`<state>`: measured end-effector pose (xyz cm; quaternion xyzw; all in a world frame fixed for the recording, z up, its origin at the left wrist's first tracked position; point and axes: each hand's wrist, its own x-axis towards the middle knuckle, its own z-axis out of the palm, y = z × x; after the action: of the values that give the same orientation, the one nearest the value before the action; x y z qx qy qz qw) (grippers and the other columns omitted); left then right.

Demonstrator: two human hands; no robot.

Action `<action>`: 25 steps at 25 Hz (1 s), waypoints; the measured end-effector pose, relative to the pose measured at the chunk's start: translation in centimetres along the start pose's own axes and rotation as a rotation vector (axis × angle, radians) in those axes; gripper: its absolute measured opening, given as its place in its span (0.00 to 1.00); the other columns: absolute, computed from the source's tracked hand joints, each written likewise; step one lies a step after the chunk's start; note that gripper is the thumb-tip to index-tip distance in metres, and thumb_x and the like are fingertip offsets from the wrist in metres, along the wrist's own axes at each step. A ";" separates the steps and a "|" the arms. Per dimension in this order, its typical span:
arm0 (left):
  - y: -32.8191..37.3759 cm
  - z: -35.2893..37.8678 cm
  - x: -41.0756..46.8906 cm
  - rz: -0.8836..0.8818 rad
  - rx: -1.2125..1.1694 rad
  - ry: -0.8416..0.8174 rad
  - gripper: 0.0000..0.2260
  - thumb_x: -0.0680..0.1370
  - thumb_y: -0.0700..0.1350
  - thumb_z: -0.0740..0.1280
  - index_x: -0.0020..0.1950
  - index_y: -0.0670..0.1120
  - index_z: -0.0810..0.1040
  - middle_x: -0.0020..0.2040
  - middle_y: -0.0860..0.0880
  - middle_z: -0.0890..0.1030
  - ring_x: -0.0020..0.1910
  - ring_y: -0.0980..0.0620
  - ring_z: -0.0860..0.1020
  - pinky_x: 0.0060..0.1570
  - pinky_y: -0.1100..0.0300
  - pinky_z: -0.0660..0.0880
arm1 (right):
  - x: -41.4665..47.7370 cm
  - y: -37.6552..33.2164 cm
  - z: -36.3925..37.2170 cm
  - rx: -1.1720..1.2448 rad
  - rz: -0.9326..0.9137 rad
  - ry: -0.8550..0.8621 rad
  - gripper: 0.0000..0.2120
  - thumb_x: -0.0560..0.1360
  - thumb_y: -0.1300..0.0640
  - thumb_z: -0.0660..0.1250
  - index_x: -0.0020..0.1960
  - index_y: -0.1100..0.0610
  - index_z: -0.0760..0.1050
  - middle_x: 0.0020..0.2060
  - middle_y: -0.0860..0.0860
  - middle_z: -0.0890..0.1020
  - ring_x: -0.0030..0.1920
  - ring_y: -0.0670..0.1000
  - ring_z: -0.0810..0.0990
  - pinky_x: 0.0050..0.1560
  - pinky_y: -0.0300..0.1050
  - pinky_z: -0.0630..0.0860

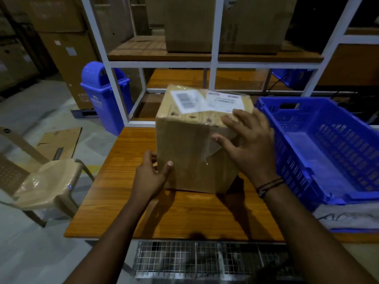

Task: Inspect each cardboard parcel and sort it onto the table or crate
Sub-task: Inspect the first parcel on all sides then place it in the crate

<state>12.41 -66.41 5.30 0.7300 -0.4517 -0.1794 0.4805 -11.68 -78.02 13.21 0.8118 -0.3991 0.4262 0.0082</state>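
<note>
Head view: the left hand grips the upright cardboard parcel at its low corner. The right hand lies spread wide on it and is nearer the blue crate — just rightward.

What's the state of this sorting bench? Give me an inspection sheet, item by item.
Surface: wooden table; the parcel stands on it.
Job's things: cardboard parcel upright, two labels on top, clear tape peeling on its front; blue crate to its right, no parcel seen inside.
Clutter: grey printed fabric under the crate's near edge.
Hands: left hand grips the parcel's lower left corner; right hand open, fingers spread at its upper right edge.
Cables: one dark cable behind the crate.
Surroundings: blue bin, plastic chair, flattened cardboard on the floor, white shelving with cartons.
</note>
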 end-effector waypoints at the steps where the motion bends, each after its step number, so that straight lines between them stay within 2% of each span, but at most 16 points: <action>1: -0.1 0.1 0.0 0.017 -0.032 -0.006 0.19 0.80 0.55 0.71 0.66 0.53 0.69 0.62 0.55 0.78 0.61 0.54 0.77 0.52 0.57 0.79 | -0.3 -0.7 0.3 -0.026 -0.059 0.018 0.23 0.77 0.37 0.68 0.67 0.47 0.81 0.69 0.50 0.79 0.74 0.62 0.69 0.62 0.65 0.68; 3: -0.3 0.0 0.0 0.031 -0.076 -0.012 0.20 0.81 0.54 0.70 0.70 0.53 0.68 0.63 0.56 0.76 0.63 0.55 0.76 0.54 0.60 0.78 | -1.2 -1.3 0.9 -0.023 -0.130 0.096 0.19 0.78 0.43 0.70 0.66 0.49 0.82 0.69 0.52 0.78 0.73 0.61 0.70 0.61 0.64 0.69; 5: -0.5 -0.2 0.0 0.035 -0.097 -0.001 0.18 0.83 0.52 0.68 0.70 0.52 0.69 0.64 0.56 0.77 0.63 0.56 0.75 0.50 0.68 0.75 | -2.0 -1.0 1.8 0.129 -0.059 0.193 0.19 0.78 0.49 0.73 0.67 0.52 0.80 0.74 0.55 0.72 0.76 0.58 0.68 0.66 0.62 0.72; 6: -0.6 -0.2 0.0 0.033 -0.099 0.002 0.17 0.83 0.51 0.68 0.70 0.52 0.70 0.64 0.56 0.77 0.63 0.57 0.75 0.48 0.70 0.74 | -2.6 -0.7 2.2 0.237 0.038 0.236 0.22 0.78 0.51 0.75 0.70 0.54 0.77 0.76 0.57 0.67 0.76 0.53 0.66 0.69 0.55 0.74; 7: -0.7 -0.1 0.0 0.026 -0.101 0.002 0.16 0.83 0.50 0.67 0.70 0.52 0.70 0.64 0.57 0.77 0.62 0.58 0.75 0.47 0.71 0.73 | -3.3 -0.3 2.6 0.338 0.167 0.258 0.27 0.77 0.51 0.76 0.74 0.54 0.72 0.76 0.58 0.64 0.76 0.44 0.65 0.68 0.44 0.75; 8: -0.9 0.0 -0.1 0.019 -0.104 -0.002 0.16 0.84 0.50 0.67 0.71 0.52 0.70 0.65 0.57 0.77 0.62 0.58 0.75 0.47 0.70 0.73 | -4.0 0.1 3.0 0.420 0.299 0.253 0.33 0.77 0.50 0.76 0.77 0.54 0.67 0.76 0.57 0.63 0.72 0.35 0.65 0.64 0.33 0.74; 9: -1.1 0.1 -0.1 0.013 -0.109 -0.009 0.17 0.83 0.51 0.67 0.71 0.51 0.71 0.65 0.56 0.76 0.63 0.58 0.75 0.47 0.70 0.72 | -4.8 0.3 3.4 0.483 0.419 0.215 0.36 0.77 0.46 0.76 0.78 0.54 0.64 0.74 0.56 0.64 0.67 0.31 0.67 0.58 0.28 0.74; 11: -1.3 0.5 -0.2 0.012 -0.120 -0.013 0.18 0.83 0.52 0.66 0.72 0.49 0.71 0.65 0.55 0.76 0.63 0.56 0.75 0.46 0.69 0.72 | -6.4 0.6 4.4 0.518 0.580 0.088 0.37 0.76 0.37 0.72 0.77 0.54 0.64 0.70 0.52 0.70 0.59 0.34 0.71 0.55 0.31 0.75; 13: -1.0 0.6 -0.1 0.036 -0.105 0.013 0.16 0.83 0.51 0.66 0.70 0.49 0.73 0.63 0.56 0.77 0.62 0.55 0.77 0.46 0.69 0.72 | -7.0 0.9 4.8 0.479 0.620 0.016 0.33 0.77 0.35 0.69 0.72 0.56 0.68 0.65 0.51 0.73 0.56 0.39 0.71 0.55 0.35 0.74; 15: -0.2 0.3 0.1 0.077 -0.092 0.063 0.12 0.84 0.50 0.66 0.67 0.50 0.76 0.60 0.58 0.79 0.60 0.57 0.78 0.50 0.65 0.76 | -6.1 1.4 4.4 0.488 0.620 0.029 0.27 0.79 0.40 0.69 0.71 0.55 0.69 0.63 0.50 0.76 0.58 0.44 0.75 0.55 0.41 0.77; 17: 0.8 -0.6 0.5 0.110 -0.141 0.080 0.12 0.85 0.50 0.65 0.67 0.50 0.78 0.60 0.59 0.81 0.59 0.60 0.79 0.57 0.55 0.80 | -4.6 1.8 3.2 0.506 0.587 0.018 0.22 0.81 0.48 0.69 0.71 0.53 0.68 0.61 0.46 0.78 0.58 0.45 0.79 0.54 0.43 0.78; 20: 3.0 -2.5 1.4 0.126 -0.329 0.002 0.18 0.83 0.55 0.63 0.70 0.50 0.79 0.62 0.54 0.83 0.61 0.55 0.81 0.58 0.50 0.80 | -2.6 2.6 0.6 0.600 0.491 -0.044 0.17 0.84 0.53 0.66 0.71 0.53 0.69 0.58 0.42 0.79 0.55 0.35 0.79 0.51 0.32 0.77; 21: 3.9 -3.1 1.6 0.126 -0.372 -0.042 0.19 0.83 0.56 0.61 0.70 0.50 0.79 0.63 0.53 0.83 0.61 0.54 0.81 0.57 0.50 0.79 | -1.8 2.9 -0.2 0.653 0.490 -0.075 0.17 0.85 0.51 0.63 0.72 0.53 0.69 0.59 0.42 0.78 0.56 0.35 0.79 0.51 0.33 0.77; 23: 5.3 -3.9 1.8 0.153 -0.384 -0.131 0.21 0.85 0.58 0.56 0.73 0.52 0.77 0.65 0.53 0.83 0.63 0.53 0.81 0.58 0.51 0.78 | -0.4 3.4 -1.3 0.811 0.536 -0.112 0.21 0.85 0.41 0.59 0.72 0.51 0.71 0.61 0.47 0.81 0.60 0.44 0.82 0.57 0.46 0.79; 25: 6.2 -4.3 1.6 0.184 -0.385 -0.173 0.20 0.86 0.58 0.53 0.70 0.56 0.79 0.63 0.56 0.83 0.63 0.54 0.80 0.57 0.51 0.76 | 0.5 4.1 -1.6 0.993 0.610 -0.150 0.28 0.80 0.34 0.58 0.69 0.52 0.76 0.63 0.53 0.83 0.64 0.53 0.82 0.65 0.62 0.77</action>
<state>13.26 -66.26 12.94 0.5623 -0.5134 -0.2796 0.5849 -15.32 -80.56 13.26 0.5946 -0.3668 0.4867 -0.5244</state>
